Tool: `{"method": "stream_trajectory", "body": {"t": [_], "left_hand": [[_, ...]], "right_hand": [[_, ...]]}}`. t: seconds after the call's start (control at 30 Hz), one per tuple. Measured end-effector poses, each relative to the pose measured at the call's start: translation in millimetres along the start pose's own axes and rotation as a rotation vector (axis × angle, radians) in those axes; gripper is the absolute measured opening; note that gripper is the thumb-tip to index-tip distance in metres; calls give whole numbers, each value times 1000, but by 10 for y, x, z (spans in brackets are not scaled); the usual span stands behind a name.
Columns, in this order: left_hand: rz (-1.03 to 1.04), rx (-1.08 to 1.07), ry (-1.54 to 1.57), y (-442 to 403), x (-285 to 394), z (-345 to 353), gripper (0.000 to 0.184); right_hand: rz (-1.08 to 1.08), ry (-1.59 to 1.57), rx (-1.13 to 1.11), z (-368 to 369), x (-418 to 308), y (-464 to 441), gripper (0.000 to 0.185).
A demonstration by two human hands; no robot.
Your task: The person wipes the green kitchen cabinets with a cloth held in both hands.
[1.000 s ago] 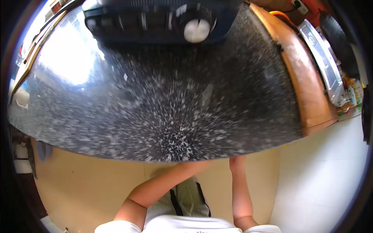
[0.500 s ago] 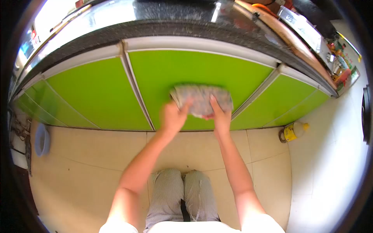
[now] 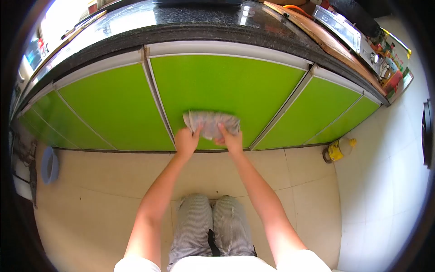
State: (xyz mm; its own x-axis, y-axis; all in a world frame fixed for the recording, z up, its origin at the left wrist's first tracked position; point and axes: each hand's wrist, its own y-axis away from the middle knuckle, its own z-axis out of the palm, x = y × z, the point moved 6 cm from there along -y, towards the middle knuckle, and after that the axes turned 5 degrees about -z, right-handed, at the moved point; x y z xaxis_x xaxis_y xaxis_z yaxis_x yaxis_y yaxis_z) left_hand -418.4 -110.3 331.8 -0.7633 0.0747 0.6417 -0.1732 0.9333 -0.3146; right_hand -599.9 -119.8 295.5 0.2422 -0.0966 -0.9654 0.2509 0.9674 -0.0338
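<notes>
A greyish patterned cloth (image 3: 210, 123), folded into a pad, is stretched between both hands in front of the green cabinet door (image 3: 226, 84). My left hand (image 3: 186, 141) grips its left end, thumb on top. At the right end, my right hand (image 3: 231, 138) holds it the same way, with the thumb laid over the cloth and the fingers beneath. Whether the cloth touches the door cannot be made out from above. Slight motion blur softens the cloth's edges.
Above the doors runs a black stone countertop (image 3: 195, 22), with a wooden board (image 3: 317, 34) and a gas stove (image 3: 340, 29) at the right. On the tiled floor (image 3: 113, 181) stand a blue basin (image 3: 49, 165) at left and a yellow-labelled bottle (image 3: 337, 149) by the right wall.
Both hands have moved left and slightly down with the cloth, which stays held between them. The camera view has shifted a little.
</notes>
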Motion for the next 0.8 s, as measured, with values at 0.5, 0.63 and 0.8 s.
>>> {"method": "stream_trajectory", "body": {"t": [0.5,0.63,0.8], "left_hand": [[246,187,746,-473,937,-710,10],[242,187,759,-507,907,-625,9],[227,105,424,-181,310,5,12]], "right_hand": [[-222,-1,126,216,-1489,-42,24],[-325,-5,153,204,-1458,-124,23],[-12,-52,122,-102,-389,8,17]]}}
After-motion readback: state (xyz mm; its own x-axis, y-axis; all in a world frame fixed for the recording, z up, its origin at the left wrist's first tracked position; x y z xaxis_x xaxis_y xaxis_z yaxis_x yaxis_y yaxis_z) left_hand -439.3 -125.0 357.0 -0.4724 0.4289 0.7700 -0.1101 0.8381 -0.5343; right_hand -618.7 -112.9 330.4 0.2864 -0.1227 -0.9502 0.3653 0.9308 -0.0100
